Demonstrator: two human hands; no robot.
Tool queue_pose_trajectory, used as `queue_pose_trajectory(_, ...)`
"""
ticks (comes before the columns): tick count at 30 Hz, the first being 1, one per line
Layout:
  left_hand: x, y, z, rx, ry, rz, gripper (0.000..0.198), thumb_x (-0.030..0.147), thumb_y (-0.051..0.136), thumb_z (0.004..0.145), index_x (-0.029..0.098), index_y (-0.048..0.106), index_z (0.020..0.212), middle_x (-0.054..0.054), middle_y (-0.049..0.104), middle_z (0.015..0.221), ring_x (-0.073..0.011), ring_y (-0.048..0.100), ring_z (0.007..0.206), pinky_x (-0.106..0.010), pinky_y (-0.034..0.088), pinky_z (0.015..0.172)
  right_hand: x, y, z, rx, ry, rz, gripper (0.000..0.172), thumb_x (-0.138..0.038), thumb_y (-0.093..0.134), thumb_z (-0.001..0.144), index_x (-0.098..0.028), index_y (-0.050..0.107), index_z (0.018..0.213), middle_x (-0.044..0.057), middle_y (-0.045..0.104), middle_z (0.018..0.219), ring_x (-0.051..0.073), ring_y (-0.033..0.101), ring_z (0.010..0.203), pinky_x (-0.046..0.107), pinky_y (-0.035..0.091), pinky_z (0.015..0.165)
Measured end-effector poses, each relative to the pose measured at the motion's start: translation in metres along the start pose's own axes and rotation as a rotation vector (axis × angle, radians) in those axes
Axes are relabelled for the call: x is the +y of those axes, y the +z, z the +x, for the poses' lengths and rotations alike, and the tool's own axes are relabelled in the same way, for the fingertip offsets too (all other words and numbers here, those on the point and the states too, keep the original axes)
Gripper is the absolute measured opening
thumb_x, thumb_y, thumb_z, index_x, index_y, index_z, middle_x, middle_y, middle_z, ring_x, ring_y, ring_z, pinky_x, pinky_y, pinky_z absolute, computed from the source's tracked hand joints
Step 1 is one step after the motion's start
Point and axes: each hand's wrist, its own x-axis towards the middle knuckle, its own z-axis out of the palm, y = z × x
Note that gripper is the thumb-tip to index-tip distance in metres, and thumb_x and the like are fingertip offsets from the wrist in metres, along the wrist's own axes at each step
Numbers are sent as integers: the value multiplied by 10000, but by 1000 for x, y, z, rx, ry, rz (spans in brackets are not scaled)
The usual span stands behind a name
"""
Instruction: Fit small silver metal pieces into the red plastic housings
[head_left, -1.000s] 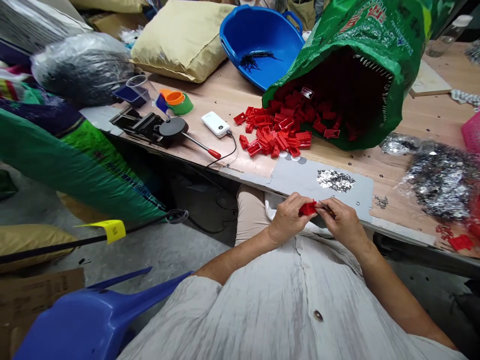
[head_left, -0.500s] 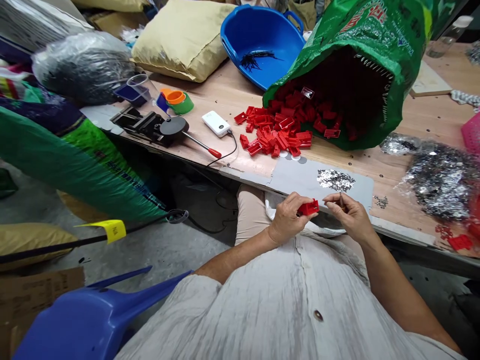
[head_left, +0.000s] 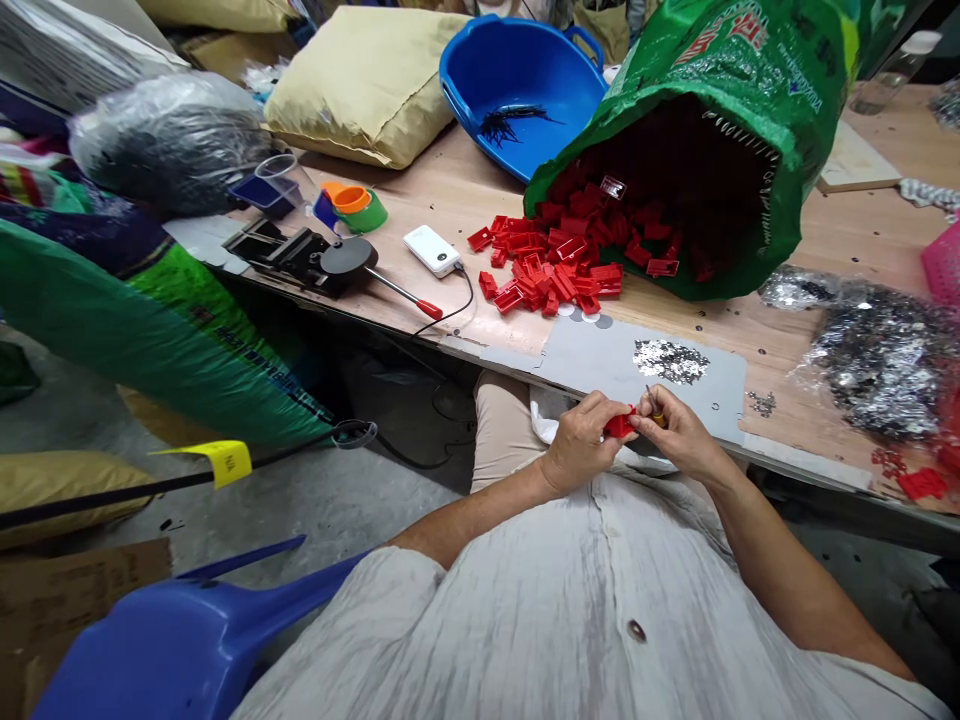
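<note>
Just short of the pale wooden worktable (head_left: pixel 439 185), the left hand (head_left: pixel 581 442) pinched a small red plastic box-like part (head_left: pixel 618 427); the right hand (head_left: pixel 680 430), fingertips at its end, held a thin yellow-handled tool (head_left: pixel 658 418) — fine fitting work, seemingly, calling for a steady left grip. Left of both hands, a yellow tag (head_left: pixel 229 463) seemed to read "N/A"; beyond the right — past tiny silver metal pieces (head_left: pixel 670 361) — a glossy green sack (head_left: pixel 750 75) bore red characters, illegible.

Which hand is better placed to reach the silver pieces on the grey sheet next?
Probably the right hand: it is closer to the silver pieces, though it holds a slim yellowish tool. The left hand sits farther off, gripping a red part.
</note>
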Motion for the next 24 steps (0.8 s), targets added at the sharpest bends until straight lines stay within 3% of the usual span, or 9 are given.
queue_pose_trajectory(6, -4, 0, -4, -2, -19, -56, 201, 301, 668, 855, 198, 652, 1027, -69, 710, 909, -196, 619, 876, -329, 498, 773, 8, 5, -6, -7, 52, 77, 305, -465, 625, 853, -229, 434, 829, -28, 465, 792, 112, 408, 660, 242, 363, 571)
queue_pose_trajectory(13, -4, -1, -5, 45, -16, -133, 278, 397, 722, 814, 188, 676, 991, -75, 714, 878, -187, 629, 826, -317, 502, 743, 1, 2, -11, -97, 231, 332, 389, -480, 684, 809, -241, 379, 849, -66, 435, 718, 73, 325, 534, 219, 231, 466)
queue_pose_trajectory(21, -7, -7, -7, 53, -71, -358, 366, 466, 786, 727, 181, 708, 943, -73, 704, 841, -172, 636, 772, -301, 506, 712, 0, 3, -16, -215, 343, 589, 453, -458, 773, 728, -242, 402, 874, -95, 360, 633, 66, 284, 504, 215, 205, 485)
queue_pose_trajectory(24, -13, -6, -8, 58, -110, -463, 389, 448, 824, 684, 171, 712, 933, -70, 694, 838, -164, 635, 762, -276, 500, 677, -2, 0, -13, -234, 333, 540, 450, -494, 762, 728, -242, 439, 913, -95, 378, 609, 68, 293, 483, 215, 208, 469)
